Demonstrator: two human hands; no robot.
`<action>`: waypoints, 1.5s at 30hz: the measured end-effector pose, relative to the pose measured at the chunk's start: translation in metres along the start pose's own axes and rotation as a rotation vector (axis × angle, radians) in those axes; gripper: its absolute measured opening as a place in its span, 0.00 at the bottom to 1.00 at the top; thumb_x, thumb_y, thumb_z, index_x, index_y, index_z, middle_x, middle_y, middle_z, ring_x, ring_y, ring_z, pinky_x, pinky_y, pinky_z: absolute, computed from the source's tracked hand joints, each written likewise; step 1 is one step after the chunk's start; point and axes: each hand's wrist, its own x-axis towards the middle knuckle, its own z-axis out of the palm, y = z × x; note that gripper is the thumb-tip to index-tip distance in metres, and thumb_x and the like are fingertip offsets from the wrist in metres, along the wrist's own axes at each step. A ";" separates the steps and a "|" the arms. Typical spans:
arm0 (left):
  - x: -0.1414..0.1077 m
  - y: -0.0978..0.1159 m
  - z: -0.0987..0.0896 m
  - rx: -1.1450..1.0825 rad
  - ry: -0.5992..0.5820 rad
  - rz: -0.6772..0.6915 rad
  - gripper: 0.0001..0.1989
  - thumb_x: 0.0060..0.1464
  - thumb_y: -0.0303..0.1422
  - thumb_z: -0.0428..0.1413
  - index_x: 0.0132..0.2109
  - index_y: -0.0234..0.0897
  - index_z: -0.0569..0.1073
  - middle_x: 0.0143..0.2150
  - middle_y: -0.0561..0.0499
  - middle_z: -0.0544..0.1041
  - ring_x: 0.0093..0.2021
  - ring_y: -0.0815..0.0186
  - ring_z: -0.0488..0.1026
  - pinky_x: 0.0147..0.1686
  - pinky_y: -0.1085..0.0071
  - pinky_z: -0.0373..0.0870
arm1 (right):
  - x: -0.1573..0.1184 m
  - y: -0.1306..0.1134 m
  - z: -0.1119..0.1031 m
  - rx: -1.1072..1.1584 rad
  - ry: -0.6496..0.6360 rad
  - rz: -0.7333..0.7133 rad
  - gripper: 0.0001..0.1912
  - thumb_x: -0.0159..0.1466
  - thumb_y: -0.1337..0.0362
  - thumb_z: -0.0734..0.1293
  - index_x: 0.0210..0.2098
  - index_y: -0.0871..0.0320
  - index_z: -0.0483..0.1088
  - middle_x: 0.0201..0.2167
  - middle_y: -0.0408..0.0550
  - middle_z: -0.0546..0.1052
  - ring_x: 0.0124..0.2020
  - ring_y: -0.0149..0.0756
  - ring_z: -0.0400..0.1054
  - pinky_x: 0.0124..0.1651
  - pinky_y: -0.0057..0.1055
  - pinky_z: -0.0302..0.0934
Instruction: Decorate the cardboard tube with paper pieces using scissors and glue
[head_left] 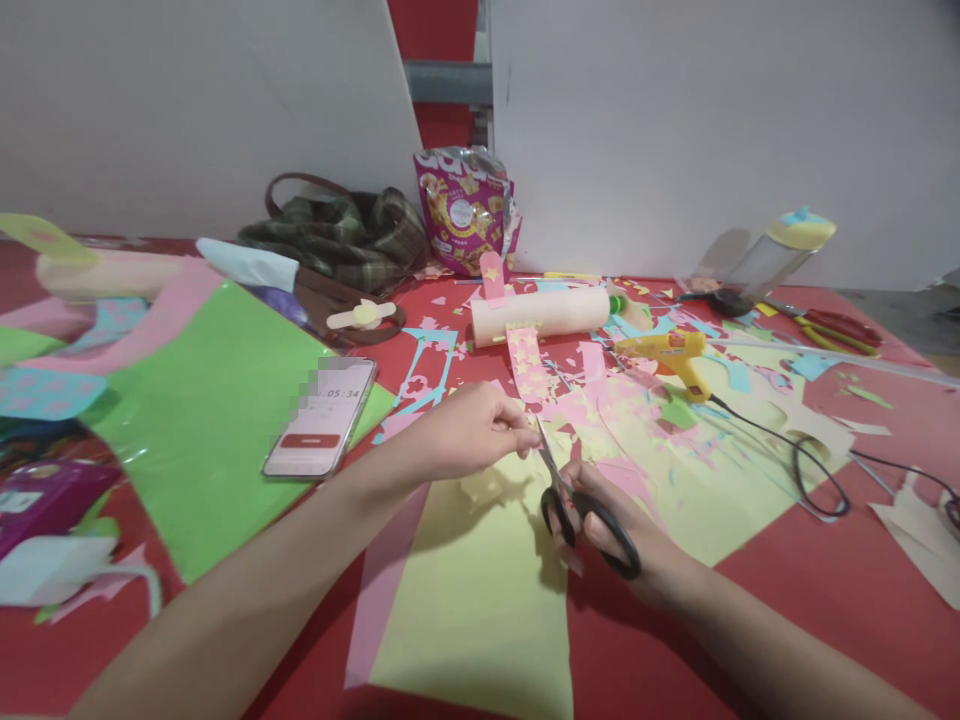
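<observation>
My left hand [480, 430] is closed in a pinch above the middle of the table; the small thing between its fingertips is too hidden to name. Black-handled scissors [553, 470] sit in my right hand [615, 520], fingers through the loops. Their blade tips point up at my left fingertips. Below both hands lies a pale yellow paper sheet [480, 610], overlapping a pink sheet [382, 600]. Just beyond, a cream-coloured tube [555, 315] lies on its side, with a pink strip with yellow stars [529, 365] hanging at its front.
Paper scraps [600, 375] litter the red table around a yellow glue gun [679, 360] with a trailing black cord. A phone [322, 420] rests on a green sheet [217, 420]. Behind stand a snack bag [465, 210] and a plaid bag [345, 235]. Pliers [836, 330] lie right.
</observation>
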 end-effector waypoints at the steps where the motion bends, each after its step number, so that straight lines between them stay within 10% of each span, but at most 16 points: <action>1: 0.000 0.000 0.000 -0.004 0.002 -0.001 0.14 0.45 0.38 0.48 0.22 0.33 0.71 0.17 0.55 0.62 0.19 0.73 0.56 0.19 0.77 0.50 | 0.000 0.000 0.000 0.001 0.002 -0.001 0.20 0.51 0.49 0.64 0.30 0.54 0.52 0.20 0.35 0.57 0.18 0.25 0.53 0.22 0.25 0.48; 45: 0.003 -0.002 0.009 -0.177 0.038 0.061 0.17 0.47 0.40 0.47 0.18 0.33 0.61 0.18 0.57 0.50 0.19 0.75 0.49 0.18 0.76 0.44 | 0.002 0.003 -0.001 0.071 0.032 -0.069 0.17 0.53 0.50 0.63 0.30 0.54 0.53 0.25 0.40 0.62 0.19 0.25 0.54 0.23 0.25 0.51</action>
